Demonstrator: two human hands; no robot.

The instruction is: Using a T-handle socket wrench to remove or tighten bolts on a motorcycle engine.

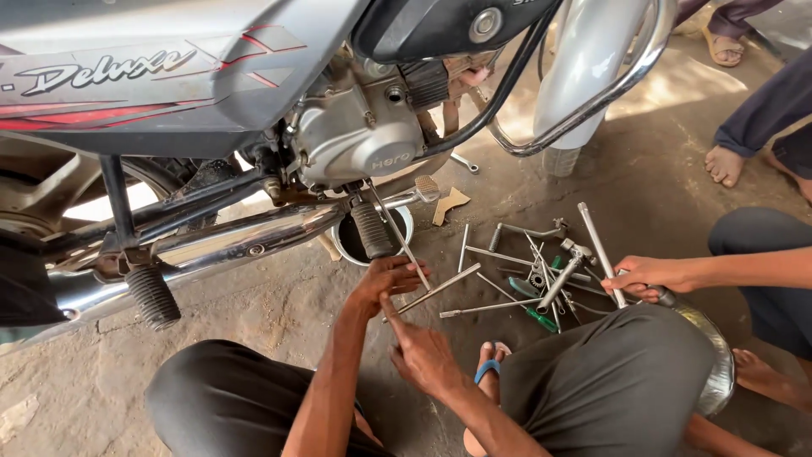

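Observation:
I squat beside a silver motorcycle whose engine (355,135) is in front of me. My left hand (385,281) grips a thin long metal tool (397,233) that slants up toward the underside of the engine, beside the black rubber footpeg (370,228). Just below it, my right hand (423,354) holds nothing, with its index finger stretched up toward my left wrist. A white round pan (404,222) sits on the ground under the engine, partly hidden by the footpeg.
Several spanners, rods and a green-handled screwdriver lie in a pile (533,275) on the dirt floor to the right. Another person's hand (651,275) holds a metal rod (599,250) there. The chrome exhaust pipe (228,245) runs left. The front wheel (562,156) and bare feet (726,165) are beyond.

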